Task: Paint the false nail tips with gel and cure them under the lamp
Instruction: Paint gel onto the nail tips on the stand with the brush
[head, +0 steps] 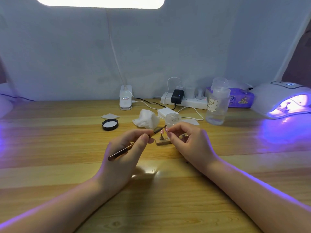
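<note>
My left hand (124,148) grips a thin brown gel brush (131,146), its dark tip reaching up to the right. My right hand (186,142) pinches a small false nail tip (166,129) on its holder, and the brush tip touches it. Between my hands stands a small wooden stand (162,142) with a pink nail tip (161,132) on a peg. A clear gel jar (173,119) is just behind my fingers. The curing lamp (281,100) at the far right glows violet, with holders inside its opening.
A black jar lid (110,124) and a crumpled tissue (146,121) lie behind my hands. A clear liquid bottle (217,105), a purple wipes pack (240,98), a power strip (183,100) with cables and a desk lamp base (125,98) line the back.
</note>
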